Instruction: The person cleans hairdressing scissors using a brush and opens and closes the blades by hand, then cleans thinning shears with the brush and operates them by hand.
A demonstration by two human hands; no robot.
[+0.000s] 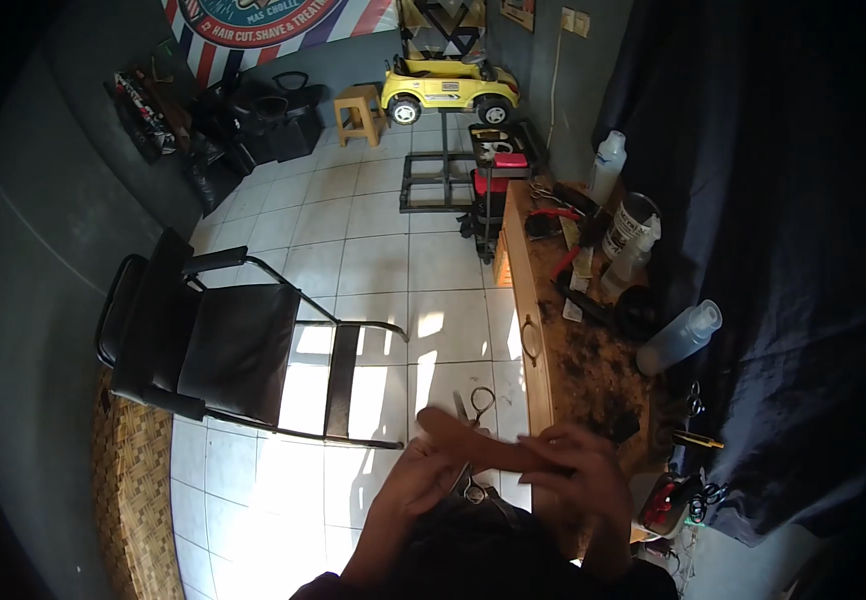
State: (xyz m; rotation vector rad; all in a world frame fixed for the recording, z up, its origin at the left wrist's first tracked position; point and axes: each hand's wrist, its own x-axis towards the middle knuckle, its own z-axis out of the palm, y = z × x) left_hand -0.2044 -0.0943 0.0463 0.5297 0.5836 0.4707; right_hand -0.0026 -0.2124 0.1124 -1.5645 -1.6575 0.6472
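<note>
A long brown strip (488, 450), smooth and slightly curved, is held crosswise between my two hands. Around its left part and the metal scissors (480, 402), the fingers of my left hand (428, 478) are closed. One scissor ring shows above the strip and other rings show below it, near my dark clothing. At the strip's right end, my right hand (583, 465) has its fingers bent around it, somewhat blurred by motion.
To the right, a wooden counter (543, 350) carries dark hair clippings, a clear bottle (680, 338), another bottle (608, 165) and tools. A black chair (243, 345) stands left. Farther off are a yellow toy car (450, 90), a stool (359, 116) and a metal frame (438, 182).
</note>
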